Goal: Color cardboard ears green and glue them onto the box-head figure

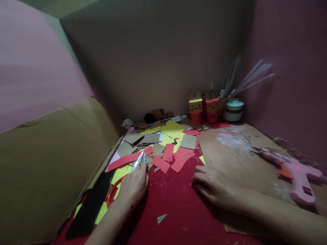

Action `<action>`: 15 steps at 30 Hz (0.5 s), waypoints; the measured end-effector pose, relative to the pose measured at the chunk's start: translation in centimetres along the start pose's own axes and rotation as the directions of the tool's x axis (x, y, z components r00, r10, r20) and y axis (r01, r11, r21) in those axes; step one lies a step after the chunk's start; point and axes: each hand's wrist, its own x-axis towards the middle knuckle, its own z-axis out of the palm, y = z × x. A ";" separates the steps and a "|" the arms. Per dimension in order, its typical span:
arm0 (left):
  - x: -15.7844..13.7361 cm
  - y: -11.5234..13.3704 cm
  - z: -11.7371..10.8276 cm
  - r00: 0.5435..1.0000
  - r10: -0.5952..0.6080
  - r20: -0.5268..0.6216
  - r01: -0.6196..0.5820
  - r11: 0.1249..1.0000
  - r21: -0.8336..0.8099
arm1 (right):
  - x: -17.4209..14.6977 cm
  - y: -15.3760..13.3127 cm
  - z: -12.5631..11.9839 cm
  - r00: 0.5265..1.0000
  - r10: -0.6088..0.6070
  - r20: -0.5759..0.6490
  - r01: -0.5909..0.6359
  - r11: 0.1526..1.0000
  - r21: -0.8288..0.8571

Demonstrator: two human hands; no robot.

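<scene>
My left hand (135, 183) rests on the left side of the red surface, its fingers closed and pointing forward. A thin light-blue, pen-like tip (144, 157) sticks out beyond its fingertips; the rest is hidden. Beside and partly beneath that hand lie scissors (138, 161) with an orange handle. My right hand (213, 185) lies where the red surface meets a brown board, its fingers curled in with nothing visible in them. Cut pieces of red paper (160, 164), yellow paper (172, 128) and cardboard (188, 142) are heaped ahead of both hands.
A pink glue gun (297, 173) lies at right, its light glowing red. Two cardboard-headed figures (196, 107) (212, 106) stand at the back near a pale-green jar (233, 110) and clear sticks (252, 78). A black flat object (89, 207) lies left, beside a cardboard wall (51, 163).
</scene>
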 end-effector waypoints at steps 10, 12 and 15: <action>-0.1 -0.5 2.0 0.993 -0.024 -0.118 0.006 0.989 -0.150 | -0.1 -0.2 -0.3 0.999 0.026 0.028 -0.025 0.999 -0.042; -0.2 -0.7 2.2 0.987 -0.031 -0.158 0.000 0.981 -0.193 | -0.1 -0.2 -0.3 0.999 0.033 0.031 -0.031 0.998 -0.052; -0.4 -2.0 1.6 0.964 -0.075 -0.256 0.008 0.968 -0.253 | 0.0 -0.3 -0.2 0.998 0.045 0.043 -0.044 0.998 -0.037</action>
